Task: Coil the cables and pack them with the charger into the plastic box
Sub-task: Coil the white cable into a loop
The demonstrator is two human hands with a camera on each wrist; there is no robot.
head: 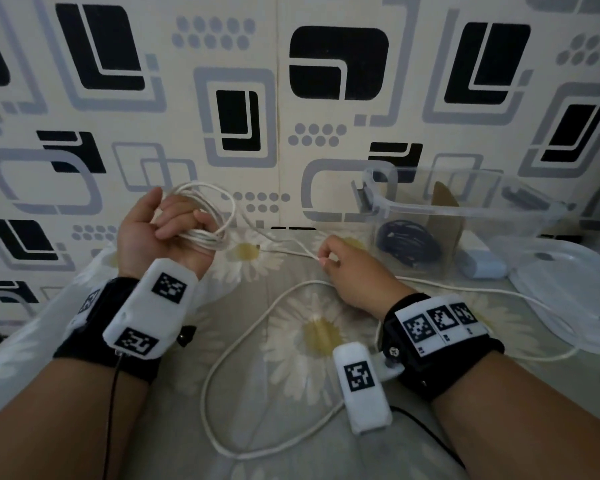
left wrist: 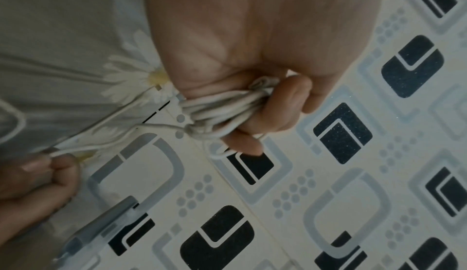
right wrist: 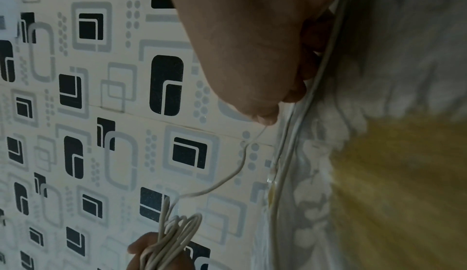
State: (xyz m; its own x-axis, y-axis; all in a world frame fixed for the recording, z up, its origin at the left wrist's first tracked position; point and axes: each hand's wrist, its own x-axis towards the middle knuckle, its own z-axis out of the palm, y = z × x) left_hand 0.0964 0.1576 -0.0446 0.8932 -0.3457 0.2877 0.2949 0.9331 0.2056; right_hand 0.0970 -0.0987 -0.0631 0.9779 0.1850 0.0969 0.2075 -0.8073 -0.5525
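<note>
Above the daisy-print bedsheet, left hand clenches coiled white cable; right hand pinches its loose strand.

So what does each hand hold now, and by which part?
The left hand grips the white cable by its coiled loops; the right hand pinches the same cable's loose run, between the coil and the slack.

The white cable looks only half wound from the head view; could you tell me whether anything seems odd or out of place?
Nothing looks damaged. The white cable is partly coiled in the left hand; the right hand pinches its loose length, which sprawls across the bedsheet, simply not yet wound.
</note>
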